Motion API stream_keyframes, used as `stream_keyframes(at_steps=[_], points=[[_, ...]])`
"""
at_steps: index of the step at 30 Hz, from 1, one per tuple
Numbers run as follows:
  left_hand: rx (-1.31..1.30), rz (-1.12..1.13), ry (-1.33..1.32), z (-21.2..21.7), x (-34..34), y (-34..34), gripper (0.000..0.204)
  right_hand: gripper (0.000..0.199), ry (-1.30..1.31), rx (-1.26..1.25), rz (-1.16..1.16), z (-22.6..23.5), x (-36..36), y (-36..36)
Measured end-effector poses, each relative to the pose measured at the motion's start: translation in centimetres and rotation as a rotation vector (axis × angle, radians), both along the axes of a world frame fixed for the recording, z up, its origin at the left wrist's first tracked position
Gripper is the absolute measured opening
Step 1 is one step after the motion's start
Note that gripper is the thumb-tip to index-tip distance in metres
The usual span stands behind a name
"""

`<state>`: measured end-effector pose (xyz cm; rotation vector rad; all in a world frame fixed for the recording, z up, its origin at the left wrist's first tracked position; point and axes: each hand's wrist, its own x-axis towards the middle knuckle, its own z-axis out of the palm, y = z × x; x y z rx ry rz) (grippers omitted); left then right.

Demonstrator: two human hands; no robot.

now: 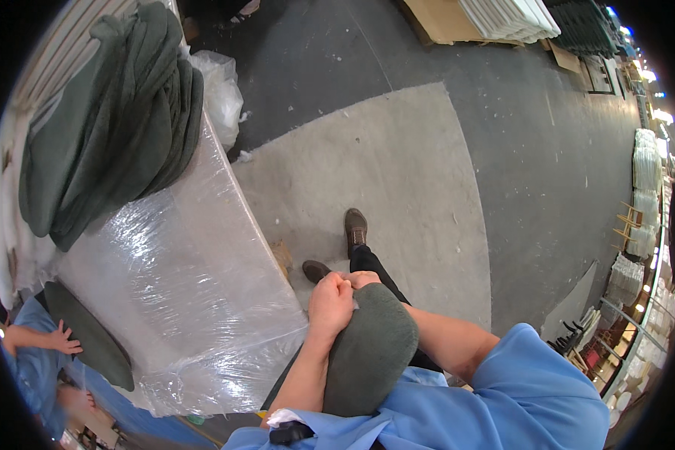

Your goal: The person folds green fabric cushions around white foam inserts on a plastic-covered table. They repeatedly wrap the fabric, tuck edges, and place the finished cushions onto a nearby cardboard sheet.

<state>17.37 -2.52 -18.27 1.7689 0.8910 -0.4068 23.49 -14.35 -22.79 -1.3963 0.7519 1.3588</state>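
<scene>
Against my body I hold a dark green, fabric-covered padded piece, rounded at its corners like a seat cushion. My left hand is closed at its far left edge, the fingers pinched together. Close beside it, my right hand is closed over the far edge, its fingers partly hidden. A tiny pale bit shows beside my left fingers, too small to name. My left forearm lies along the piece's left side, and the right forearm reaches around its right side.
At left stands a plastic-wrapped stack with a heap of dark green fabric covers on it. A co-worker's hand rests on another green padded piece. Cardboard and stacked white panels lie far off; wrapped stacks line the right.
</scene>
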Motion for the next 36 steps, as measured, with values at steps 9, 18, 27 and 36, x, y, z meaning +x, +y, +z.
stream_keyframes(at_steps=[9,18,27,36], points=[[0.015,-0.001,0.015,0.8,0.0,-0.1,0.026,0.034,0.02,-0.102,-0.015,1.3,0.8,0.2],[-0.015,0.029,0.107,0.2,-0.3,0.3,0.022,0.034,-0.064,-0.098,-0.034,-2.0,-1.7,1.4],[-0.094,-0.029,0.096,0.7,-0.7,1.9,0.031,0.049,-0.496,-0.025,-0.258,-1.3,-3.0,-0.9],[0.023,-0.102,0.09,0.0,-1.3,0.9,0.028,0.055,-0.654,0.595,-0.383,7.6,-0.7,-3.3]])
